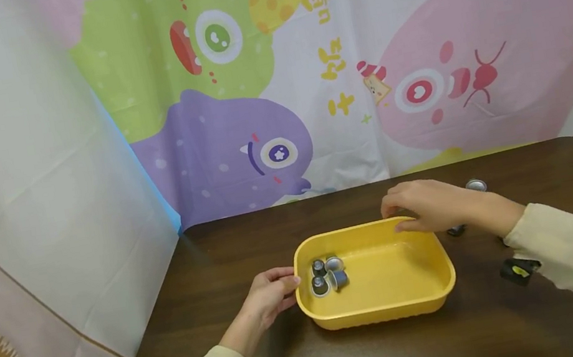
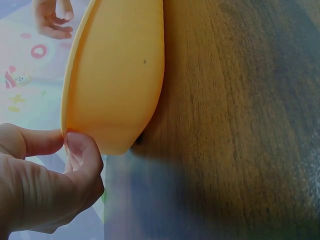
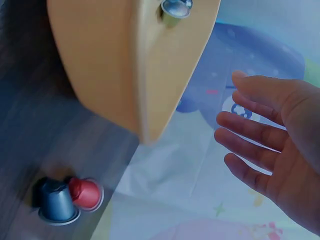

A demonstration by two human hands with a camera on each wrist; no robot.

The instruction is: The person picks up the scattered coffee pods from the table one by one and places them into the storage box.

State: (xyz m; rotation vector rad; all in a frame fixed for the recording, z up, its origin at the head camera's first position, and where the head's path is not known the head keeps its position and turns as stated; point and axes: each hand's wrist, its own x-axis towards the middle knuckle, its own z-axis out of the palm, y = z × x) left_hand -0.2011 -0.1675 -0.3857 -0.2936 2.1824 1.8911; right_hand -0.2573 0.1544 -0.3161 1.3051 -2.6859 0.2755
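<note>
A yellow plastic basin (image 1: 383,314) stands on the table, with several coffee capsules (image 1: 339,279) grouped at its left end. My left hand (image 1: 269,298) pinches the basin's left rim between thumb and fingers, which the left wrist view shows up close. Over the far right rim hovers my right hand (image 1: 430,205), fingers spread and loosely bent, with nothing in it. In the right wrist view that hand (image 3: 280,140) appears apart from the basin (image 3: 100,60). A dark blue capsule (image 3: 56,201) and a red capsule (image 3: 87,194) lie together on the table outside the basin.
A silver-lidded capsule (image 1: 476,185) lies behind my right forearm, and a dark one (image 1: 457,231) shows just below the arm. The forearm partly hides this area. A cartoon-printed cloth (image 1: 236,149) hangs along the dark wooden table's (image 1: 229,245) back edge.
</note>
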